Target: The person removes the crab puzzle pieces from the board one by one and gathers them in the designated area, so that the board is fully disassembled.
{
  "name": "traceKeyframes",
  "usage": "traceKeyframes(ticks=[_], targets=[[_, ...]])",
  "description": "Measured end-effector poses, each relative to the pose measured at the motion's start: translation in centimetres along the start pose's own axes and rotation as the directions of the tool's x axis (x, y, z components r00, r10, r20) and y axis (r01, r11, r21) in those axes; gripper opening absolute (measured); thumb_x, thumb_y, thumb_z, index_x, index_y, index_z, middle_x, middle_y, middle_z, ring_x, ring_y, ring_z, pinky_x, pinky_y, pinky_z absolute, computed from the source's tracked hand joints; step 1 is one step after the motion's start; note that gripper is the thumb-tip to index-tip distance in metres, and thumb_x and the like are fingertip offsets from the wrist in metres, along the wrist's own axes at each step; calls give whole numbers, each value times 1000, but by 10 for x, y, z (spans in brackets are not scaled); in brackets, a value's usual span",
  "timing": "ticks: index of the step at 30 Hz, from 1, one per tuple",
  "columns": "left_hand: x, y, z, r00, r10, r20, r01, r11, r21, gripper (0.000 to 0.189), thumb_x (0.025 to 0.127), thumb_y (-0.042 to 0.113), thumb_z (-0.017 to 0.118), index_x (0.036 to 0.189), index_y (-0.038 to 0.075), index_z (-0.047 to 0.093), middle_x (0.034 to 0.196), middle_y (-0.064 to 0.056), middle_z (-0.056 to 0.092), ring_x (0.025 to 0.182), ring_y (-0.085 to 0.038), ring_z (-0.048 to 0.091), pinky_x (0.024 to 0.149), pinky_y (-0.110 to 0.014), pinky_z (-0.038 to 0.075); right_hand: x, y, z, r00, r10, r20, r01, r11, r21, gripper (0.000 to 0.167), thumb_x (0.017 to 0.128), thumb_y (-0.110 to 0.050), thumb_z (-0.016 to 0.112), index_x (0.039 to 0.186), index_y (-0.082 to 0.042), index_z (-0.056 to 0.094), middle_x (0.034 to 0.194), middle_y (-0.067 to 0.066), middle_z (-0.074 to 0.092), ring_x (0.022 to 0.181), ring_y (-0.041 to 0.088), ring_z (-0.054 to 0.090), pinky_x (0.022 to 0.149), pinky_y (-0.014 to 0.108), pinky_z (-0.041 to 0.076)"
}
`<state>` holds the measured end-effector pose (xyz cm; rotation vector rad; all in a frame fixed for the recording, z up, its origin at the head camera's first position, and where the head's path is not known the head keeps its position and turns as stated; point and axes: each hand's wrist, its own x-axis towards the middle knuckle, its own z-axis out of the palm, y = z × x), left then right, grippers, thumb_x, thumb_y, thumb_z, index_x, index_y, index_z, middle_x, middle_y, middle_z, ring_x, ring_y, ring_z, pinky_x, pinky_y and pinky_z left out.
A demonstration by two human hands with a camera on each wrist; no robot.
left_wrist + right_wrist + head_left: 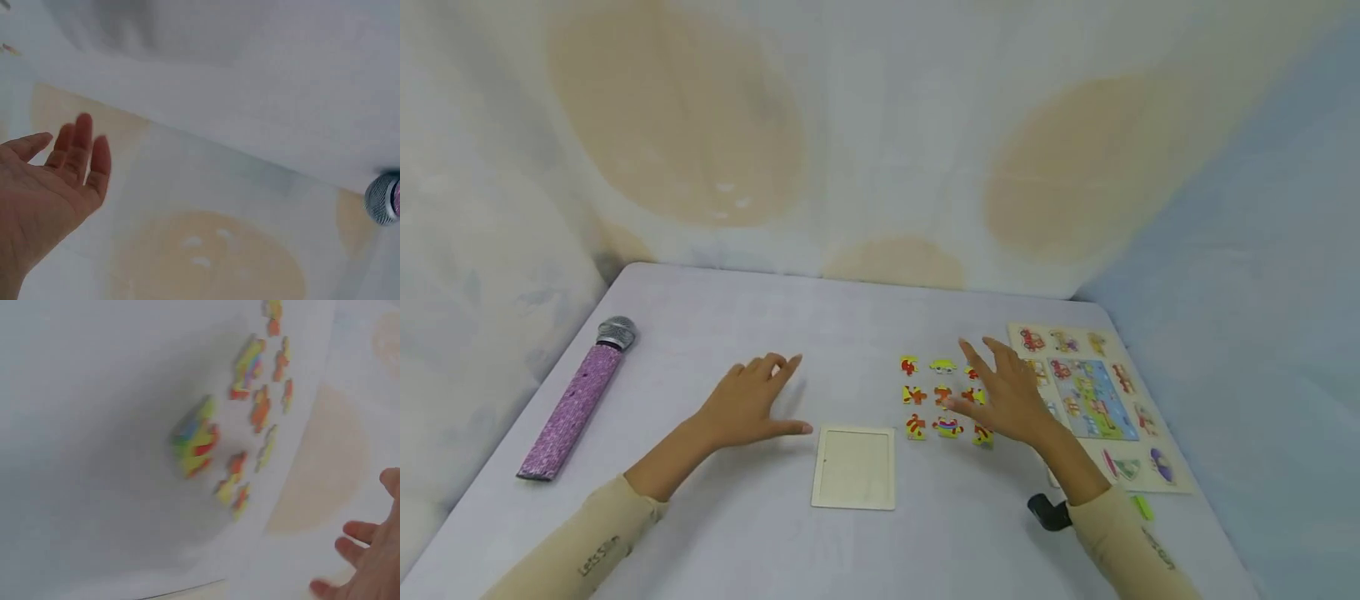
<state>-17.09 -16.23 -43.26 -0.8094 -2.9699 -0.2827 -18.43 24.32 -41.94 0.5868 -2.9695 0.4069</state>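
Observation:
Jigsaw pieces, yellow and red, lie apart in three rows right of the middle of the table. My right hand hovers over the right edge of these rows, fingers spread and holding nothing; in the right wrist view the pieces look blurred. Left of the pieces lies a square, pale wooden puzzle frame with a raised border. My left hand is beside the frame's upper left corner, thumb and fingers apart, gripping nothing. The left wrist view shows this hand with its palm bare.
A microphone with a glittery pink handle lies at the left. On the right, a picture puzzle board lies partly behind the right arm. Near the right sleeve are a black curved object and a small green piece. Patterned curtains enclose the table.

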Motion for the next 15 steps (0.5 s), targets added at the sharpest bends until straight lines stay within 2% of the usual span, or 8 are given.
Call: traceKeyframes(ticks=[2, 4, 7, 9, 12, 15], targets=[[16, -8, -11, 999, -48, -12, 48, 997, 53, 110, 75, 81, 60, 157, 15, 29, 150, -17, 39, 130, -38, 45, 100, -63, 35, 19, -7, -5, 999, 8, 40, -7, 1000, -20, 92, 86, -71, 54, 160, -27, 19, 162, 25, 11, 149, 47, 11, 104, 79, 12], [34, -13, -20, 994, -105, -17, 106, 990, 91, 113, 73, 86, 55, 160, 21, 21, 162, -18, 21, 145, -44, 25, 104, -74, 21, 38, -13, -11, 997, 26, 68, -23, 999, -43, 93, 87, -76, 47, 160, -31, 13, 164, 24, -1, 150, 47, -2, 103, 82, 5], [62, -13, -32, 978, -210, -1, 210, 974, 91, 116, 70, 94, 45, 161, 31, 6, 166, -13, -12, 151, -46, -5, 101, -82, -3, 62, -18, -20, 993, 79, 89, -72, 994, -78, 94, 85, -84, 37, 160, -34, 8, 164, 20, -13, 149, 46, -14, 100, 83, -3], [79, -10, -37, 964, -267, 11, 265, 960, 91, 117, 68, 98, 38, 159, 36, -3, 161, -10, -28, 149, -45, -17, 97, -83, -12, 76, -20, -25, 990, 110, 91, -101, 990, -97, 96, 83, -87, 32, 160, -35, 7, 164, 19, -15, 149, 45, -18, 99, 83, -6], [96, -5, -41, 948, -317, 36, 313, 945, 95, 118, 65, 101, 32, 157, 39, -10, 158, -8, -34, 147, -44, -24, 96, -81, -16, 89, -20, -28, 985, 140, 101, -128, 985, -114, 96, 82, -89, 29, 159, -38, 5, 165, 15, -15, 148, 45, -21, 98, 83, -9], [102, -1, -42, 942, -332, 55, 326, 940, 100, 118, 65, 101, 31, 156, 39, -12, 159, -9, -33, 146, -44, -26, 95, -81, -17, 93, -20, -29, 983, 150, 107, -137, 983, -122, 96, 82, -89, 29, 159, -40, 3, 165, 15, -13, 148, 45, -21, 98, 83, -9]])
